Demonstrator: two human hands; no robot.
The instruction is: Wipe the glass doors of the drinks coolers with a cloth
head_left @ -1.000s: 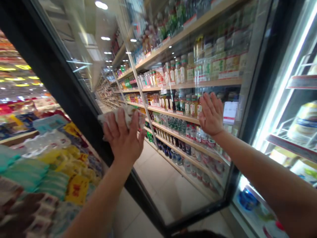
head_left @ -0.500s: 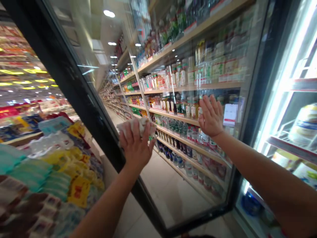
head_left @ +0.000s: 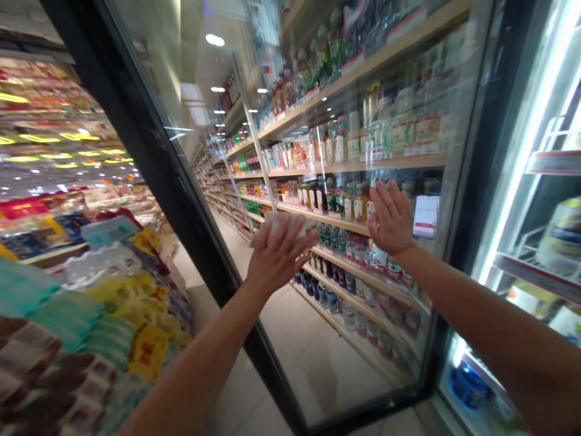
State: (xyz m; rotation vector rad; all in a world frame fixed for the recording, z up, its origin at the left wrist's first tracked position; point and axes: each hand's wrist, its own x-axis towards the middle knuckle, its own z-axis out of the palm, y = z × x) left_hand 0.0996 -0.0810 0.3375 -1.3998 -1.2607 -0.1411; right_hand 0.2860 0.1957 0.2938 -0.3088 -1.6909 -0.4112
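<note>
A black-framed glass cooler door (head_left: pixel 318 375) stands swung open in front of me. My left hand (head_left: pixel 278 253) presses a crumpled pale cloth (head_left: pixel 290 223) against the middle of the glass, fingers spread over it. My right hand (head_left: pixel 389 219) lies flat and open on the glass to the right, beside a small white label (head_left: pixel 425 216) stuck on the door. Through the glass I see shop shelves of bottles (head_left: pixel 345 206).
The lit cooler interior (head_left: pixel 540 242) with wire shelves and packaged goods is at the right. Piles of packaged goods (head_left: pixel 100 303) fill a display at the left. A tiled aisle floor (head_left: pixel 313 339) runs behind the door.
My left hand has wiped the cloth rightward across the glass, from near the door's left frame toward the middle. My right hand has stayed flat on the glass.
</note>
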